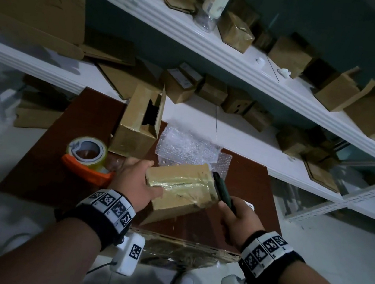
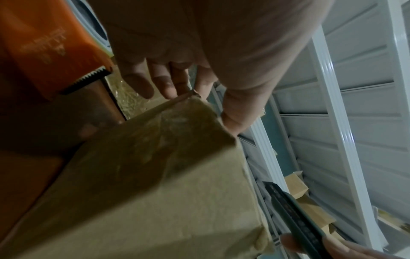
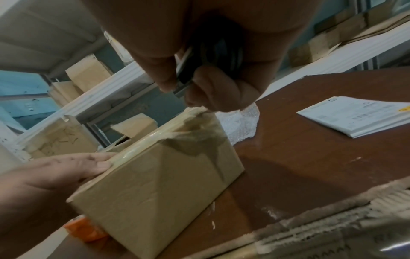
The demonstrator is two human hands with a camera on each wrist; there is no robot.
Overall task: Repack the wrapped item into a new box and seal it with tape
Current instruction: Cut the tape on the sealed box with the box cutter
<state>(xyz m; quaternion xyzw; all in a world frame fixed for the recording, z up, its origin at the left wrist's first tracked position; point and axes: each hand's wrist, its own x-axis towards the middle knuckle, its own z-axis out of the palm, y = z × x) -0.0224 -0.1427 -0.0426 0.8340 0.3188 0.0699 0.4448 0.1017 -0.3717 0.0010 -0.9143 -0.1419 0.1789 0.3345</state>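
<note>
Taped brown cardboard box (image 1: 180, 188) near the middle of the dark reddish-brown wooden table (image 1: 56, 166), tilted up on one lower edge. Held at its left end by the left hand (image 1: 135, 181), thumb across the glossy taped top, fingers reaching down the far side. Right hand (image 1: 239, 219) curled round a dark green box cutter (image 1: 222, 189), the tool's tip up against the box's right end; blade too dark to make out.

Just left of the box and touching nothing of it that can be seen: orange tape dispenser with a roll of clear tape (image 1: 88, 158), its toothed edge close to the left hand's fingers in the left wrist view. Farther back, an upright open cardboard box with a dark opening (image 1: 138, 122), flap raised. Between that and the taped box, crumpled clear bubble wrap (image 1: 186, 148), lying directly behind the box on the far right side. White printed paper sheet (image 3: 359, 115) flat on the table to the right. Along the near table edge, a torn strip of corrugated card under glossy film (image 1: 187, 251). Beyond the table, white metal shelves (image 1: 244, 131) crowded with small cardboard boxes.
</note>
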